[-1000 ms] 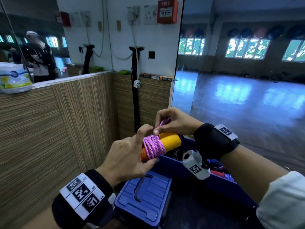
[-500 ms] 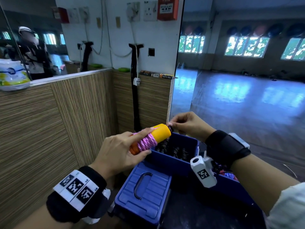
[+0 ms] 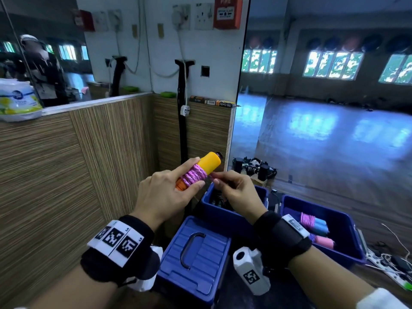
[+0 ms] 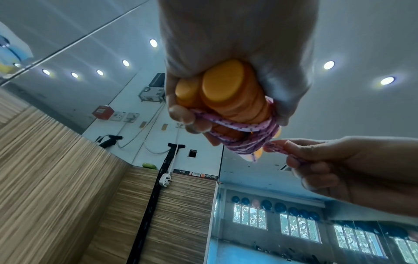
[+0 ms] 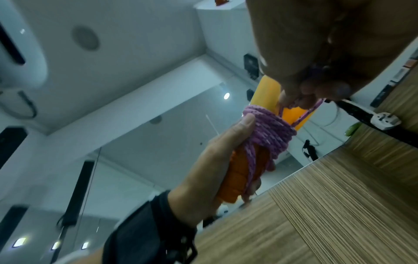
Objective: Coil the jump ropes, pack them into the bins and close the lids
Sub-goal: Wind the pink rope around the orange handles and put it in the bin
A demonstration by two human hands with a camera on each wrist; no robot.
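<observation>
Gripping both orange handles side by side, the left hand holds the bundle above and left of the near bin, thumb and fingers curled round the pink rope wound about them. The handles' long axis tilts up and away to the right, their free ends pointing toward the wall corner. Just right of the coil, the right hand pinches the rope's loose end between thumb and forefinger, its fingers closed on that strand; the strand runs short and taut from the last turn, so the right hand is the nearer one to finish the tuck, I judge. Nearest the camera, in front of the near bin, a blue lid lies flat with its handle up. The near bin sits open directly under the hands, with dark things inside that are too dim to name. To its right stands a second open bin already holding coiled ropes with blue and pink handles. Dropping the bundle should need only a short move down and right; the bin's left rim and the wood panel close on the left are the edges to mind. Beyond the bins, open floor stretches away.
</observation>
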